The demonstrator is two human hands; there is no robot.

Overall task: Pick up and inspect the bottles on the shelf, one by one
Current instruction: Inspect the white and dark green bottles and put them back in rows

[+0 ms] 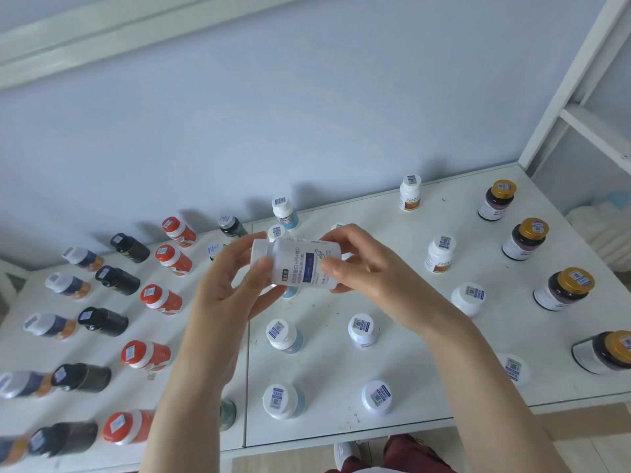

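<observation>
both hands hold one white bottle (296,264) up in the air, above the middle of the white shelf (409,377). the bottle lies on its side, its label with blue print facing the camera. its cap seems to point toward the left hand (228,288), though fingers cover much of that end. the left hand's fingers curl round that end, thumb on the near side. the right hand (368,268) grips the other end, fingers bent over the top and thumb pressed on the label. below, other bottles stand in rows on the shelf: red-capped bottles (160,299) and dark bottles (103,321) on the left, white-capped bottles (284,337) in the middle, gold-lidded jars (563,290) on the right.
</observation>
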